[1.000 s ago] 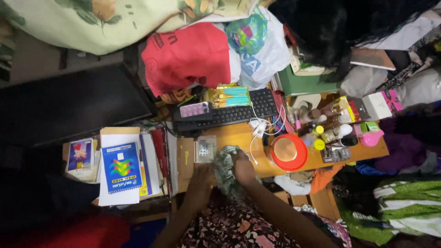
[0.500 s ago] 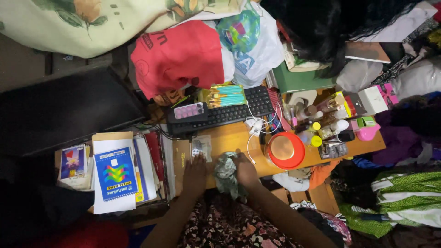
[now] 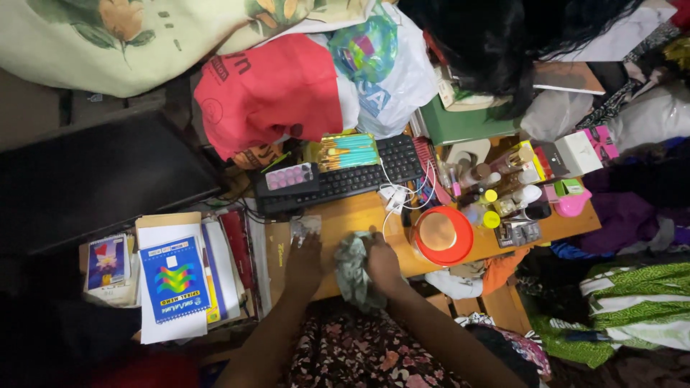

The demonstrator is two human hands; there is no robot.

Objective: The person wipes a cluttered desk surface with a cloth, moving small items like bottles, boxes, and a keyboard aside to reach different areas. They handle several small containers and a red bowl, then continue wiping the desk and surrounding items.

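At the far left, the blue spiral notebook (image 3: 174, 279) lay on a pile of books beside the tabletop (image 3: 374, 215). My left hand (image 3: 304, 260) was flat and open, with the palm pressing down on the wooden surface, just below a small shiny packet (image 3: 305, 228); it gripped nothing. Half a second before, this hand was a little more to the left and lower, so it had moved up toward the packet. To its right, my right hand (image 3: 381, 260) was closed around the crumpled grey-green cloth (image 3: 352, 271), which rested at the front edge of the tabletop. The cloth had stayed almost in the same place, so I think the wiping was only at that spot. Behind were the black keyboard (image 3: 341, 179) and, further right, the round container with the red rim (image 3: 442, 236).
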